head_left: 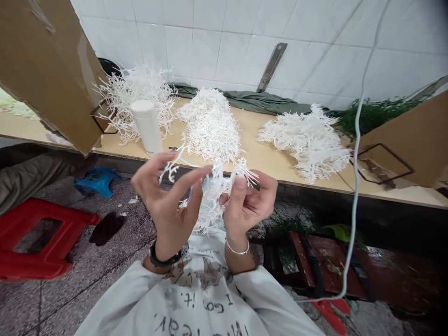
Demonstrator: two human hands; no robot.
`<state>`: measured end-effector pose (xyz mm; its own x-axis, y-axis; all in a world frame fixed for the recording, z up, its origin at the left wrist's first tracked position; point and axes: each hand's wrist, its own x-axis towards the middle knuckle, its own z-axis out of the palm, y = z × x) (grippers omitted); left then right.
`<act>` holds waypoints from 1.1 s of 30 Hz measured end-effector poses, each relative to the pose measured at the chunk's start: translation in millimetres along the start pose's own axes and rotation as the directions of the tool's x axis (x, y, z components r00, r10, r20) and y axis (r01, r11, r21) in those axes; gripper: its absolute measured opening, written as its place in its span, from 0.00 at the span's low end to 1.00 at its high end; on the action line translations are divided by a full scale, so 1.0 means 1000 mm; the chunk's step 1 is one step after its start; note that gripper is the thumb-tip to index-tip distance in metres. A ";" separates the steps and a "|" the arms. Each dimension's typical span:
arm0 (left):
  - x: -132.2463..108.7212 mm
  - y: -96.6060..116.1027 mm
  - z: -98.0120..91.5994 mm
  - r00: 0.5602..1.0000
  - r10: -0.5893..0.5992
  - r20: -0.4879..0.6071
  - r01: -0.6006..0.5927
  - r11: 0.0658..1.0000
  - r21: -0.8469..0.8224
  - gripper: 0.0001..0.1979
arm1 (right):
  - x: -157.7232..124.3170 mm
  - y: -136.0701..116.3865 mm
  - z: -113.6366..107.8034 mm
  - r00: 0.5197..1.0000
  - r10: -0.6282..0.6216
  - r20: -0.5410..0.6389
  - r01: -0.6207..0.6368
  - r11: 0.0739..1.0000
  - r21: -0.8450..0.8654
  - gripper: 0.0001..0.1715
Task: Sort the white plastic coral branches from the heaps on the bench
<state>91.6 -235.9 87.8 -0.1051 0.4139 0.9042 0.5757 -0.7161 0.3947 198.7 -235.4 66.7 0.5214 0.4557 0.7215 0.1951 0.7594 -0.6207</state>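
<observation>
My left hand (171, 200), wearing a black wristband, has thumb and index finger pinched together on a white branching plastic sprig (181, 154). Its thin twigs stick out past the fingers. Close beside it, my right hand (250, 203), with a silver bangle, grips a small bunch of white plastic stems (243, 170) between thumb and fingers, their ends pointing up and right. Below and between both hands lies a loose heap of white sprigs (208, 210) at my lap, partly hidden by the fingers.
On the wooden table (254, 154) stand a white bottle (147, 128), a tall sprig pile (136, 88), a middle pile (212, 126) and a right pile (310, 140). Cardboard sheets (49, 60) flank it. A white cable (357, 140) hangs at right. A red stool (45, 238) is at left.
</observation>
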 end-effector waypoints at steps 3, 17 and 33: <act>-0.001 -0.006 0.004 0.972 0.031 0.232 0.050 0.941 -0.335 0.12 | 0.003 0.002 0.002 0.999 0.003 0.055 -0.004 1.000 0.027 0.09; 0.029 -0.008 0.043 0.965 -0.151 0.213 0.252 0.752 -0.608 0.02 | 0.018 0.004 -0.005 0.962 0.168 0.216 -0.150 0.984 -0.098 0.22; 0.004 0.008 0.061 0.764 -0.488 0.421 0.644 0.547 -0.534 0.09 | 0.030 0.010 -0.054 0.899 0.329 0.289 -0.296 0.943 -0.154 0.21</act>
<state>145.0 -205.6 84.4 -0.0198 0.9028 0.4297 -0.1859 -0.4256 0.8856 261.3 -239.0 65.5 0.2926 0.7940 0.5329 0.1574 0.5097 -0.8459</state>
